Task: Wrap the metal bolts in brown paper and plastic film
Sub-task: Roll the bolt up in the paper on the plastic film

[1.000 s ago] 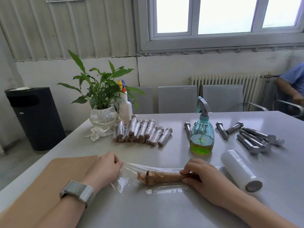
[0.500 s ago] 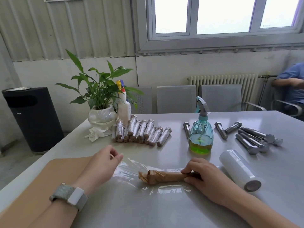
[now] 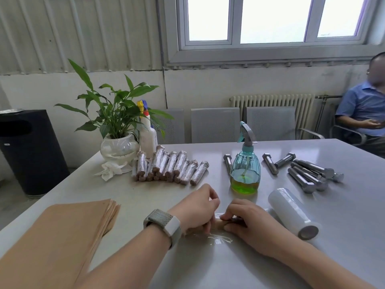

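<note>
Two hands on one paper-wrapped bolt (image 3: 218,223), low on desk (image 3: 270,257). Left hand (image 3: 196,207) grip curled round bolt, right hand (image 3: 244,217) grip pinching it. Clear film (image 3: 218,239) under bolt. Best roll slow, pull film tight, keep ends tucked

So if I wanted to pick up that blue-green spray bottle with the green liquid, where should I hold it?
Probably take the teal plastic spray bottle by its narrow neck, just under the grey trigger head. It stands upright, its round belly looks too wide for small fingers, and the neck is slim. Come from the near side: the grey table is open there, while bare metal bolts lie close on the right.
</note>
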The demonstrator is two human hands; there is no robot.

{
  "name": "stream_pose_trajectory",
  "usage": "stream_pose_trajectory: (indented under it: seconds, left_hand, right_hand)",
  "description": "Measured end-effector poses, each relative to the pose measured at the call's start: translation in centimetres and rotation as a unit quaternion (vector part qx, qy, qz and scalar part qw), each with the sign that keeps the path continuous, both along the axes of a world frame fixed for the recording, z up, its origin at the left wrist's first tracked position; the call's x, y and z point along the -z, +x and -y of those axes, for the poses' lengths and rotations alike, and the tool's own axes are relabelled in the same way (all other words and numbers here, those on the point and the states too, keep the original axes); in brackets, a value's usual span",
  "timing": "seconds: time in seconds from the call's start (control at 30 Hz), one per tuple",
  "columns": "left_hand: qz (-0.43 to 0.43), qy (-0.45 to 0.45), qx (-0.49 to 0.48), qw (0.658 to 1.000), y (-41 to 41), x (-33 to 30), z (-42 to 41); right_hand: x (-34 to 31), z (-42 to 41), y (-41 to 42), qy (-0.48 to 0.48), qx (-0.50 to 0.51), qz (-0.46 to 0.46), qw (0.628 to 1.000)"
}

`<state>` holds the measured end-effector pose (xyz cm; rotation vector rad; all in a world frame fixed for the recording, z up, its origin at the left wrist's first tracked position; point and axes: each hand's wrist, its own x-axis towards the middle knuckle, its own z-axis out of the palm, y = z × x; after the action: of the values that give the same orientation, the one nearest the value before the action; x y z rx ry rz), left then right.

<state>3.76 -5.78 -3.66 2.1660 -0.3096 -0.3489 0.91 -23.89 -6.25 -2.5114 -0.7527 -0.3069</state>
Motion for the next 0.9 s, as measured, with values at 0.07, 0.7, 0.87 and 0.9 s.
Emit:
stream_pose_trajectory:
  seconds: [0.07, 0.7, 0.87, 0.9]
  left_hand:
    - [-0.022, 0.008, 0.013, 1.0, 0.1, -0.4, -0.1]
    - [-0.066, 0.144, 0.074, 0.985, 1.8, -1.2, 1.2]
    - [-0.057, 0.169, 0.064, 0.982, 1.8, -1.1, 1.5]
    - [-0.055, 0.174, 0.06, 0.981, 1.8, -1.1, 1.6]
  right_hand:
    - [0.0, 0.0, 0.0, 0.0, 0.002, 0.0, 1.0]
    - [-0.2, 0.5, -0.2, -0.049, -0.059, 0.059, 0.995]
    - [-0.2, 0.6, -0.2, -0.041, -0.054, 0.057, 0.996]
    - [-0.2, 0.6, -0.3, -0.039, -0.053, 0.056, 0.996]
